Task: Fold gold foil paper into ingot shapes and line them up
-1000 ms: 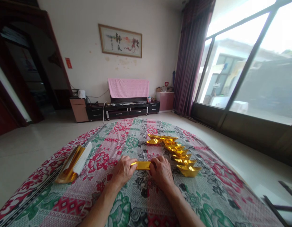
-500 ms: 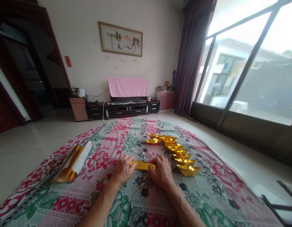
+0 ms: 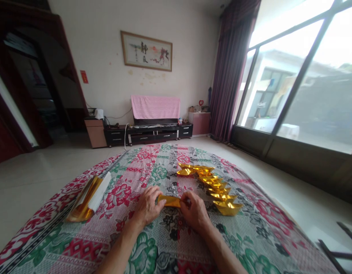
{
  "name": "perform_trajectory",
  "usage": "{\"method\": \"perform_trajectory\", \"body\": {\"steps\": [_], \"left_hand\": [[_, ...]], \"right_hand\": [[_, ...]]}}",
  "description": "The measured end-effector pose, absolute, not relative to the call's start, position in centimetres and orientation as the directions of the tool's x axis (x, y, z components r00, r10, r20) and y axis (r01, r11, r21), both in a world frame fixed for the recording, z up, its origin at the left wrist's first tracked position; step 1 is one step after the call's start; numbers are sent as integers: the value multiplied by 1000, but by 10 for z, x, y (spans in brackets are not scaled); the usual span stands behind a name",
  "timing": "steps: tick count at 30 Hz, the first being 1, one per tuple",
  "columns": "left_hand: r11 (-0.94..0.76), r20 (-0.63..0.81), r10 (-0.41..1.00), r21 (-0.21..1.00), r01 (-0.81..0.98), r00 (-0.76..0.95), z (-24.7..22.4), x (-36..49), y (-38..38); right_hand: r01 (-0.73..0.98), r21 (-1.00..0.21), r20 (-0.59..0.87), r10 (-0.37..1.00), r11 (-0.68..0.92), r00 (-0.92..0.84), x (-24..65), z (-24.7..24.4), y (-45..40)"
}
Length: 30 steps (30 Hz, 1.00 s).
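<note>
A folded strip of gold foil paper (image 3: 172,201) lies across the table in front of me. My left hand (image 3: 149,204) grips its left end, the thumb along the near edge. Its right end is pinched by my right hand (image 3: 194,210), whose curled fingers hide that tip. Just right of my right hand stands a row of several folded gold paper ingots (image 3: 227,208), reaching away toward the far side. Over on the left rests a loosely bent stack of gold and white paper sheets (image 3: 89,198).
A patterned floral cloth (image 3: 153,243) covers the round table. Past its far edge are a low black TV cabinet (image 3: 153,137) and a pink cloth (image 3: 156,107) draped over what stands on it. Large windows (image 3: 315,95) line the right side.
My right hand's fingers have curled in and closed around the strip's right end, shifting slightly left. The left hand keeps its hold. The view has tilted up slightly.
</note>
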<state>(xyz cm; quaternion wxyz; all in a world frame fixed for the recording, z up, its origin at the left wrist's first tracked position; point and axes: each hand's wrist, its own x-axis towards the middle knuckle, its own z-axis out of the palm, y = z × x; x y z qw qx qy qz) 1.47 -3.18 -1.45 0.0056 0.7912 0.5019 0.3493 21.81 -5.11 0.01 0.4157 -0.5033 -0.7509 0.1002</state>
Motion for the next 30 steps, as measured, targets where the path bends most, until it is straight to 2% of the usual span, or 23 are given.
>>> {"method": "perform_trajectory", "body": {"steps": [6, 11, 18, 22, 25, 30], "left_hand": [[-485, 513, 833, 498, 719, 207, -7, 15, -35], [-420, 415, 896, 680, 602, 157, 6, 17, -41], [-267, 250, 963, 934, 237, 102, 5, 24, -39], [-203, 203, 979, 976, 75, 4, -4, 25, -31], [-211, 211, 977, 977, -20, 18, -6, 27, -29], [-233, 233, 972, 973, -7, 19, 0, 27, -31]], "right_hand": [[584, -624, 561, 818, 519, -128, 220, -1, -48], [477, -700, 562, 822, 531, -90, 219, -3, -46], [333, -778, 557, 830, 533, -26, 218, -3, -45], [302, -788, 557, 830, 536, -23, 216, -5, -44], [294, -795, 551, 834, 531, -16, 215, -8, -43], [261, -814, 537, 844, 518, -3, 213, -8, -42]]}}
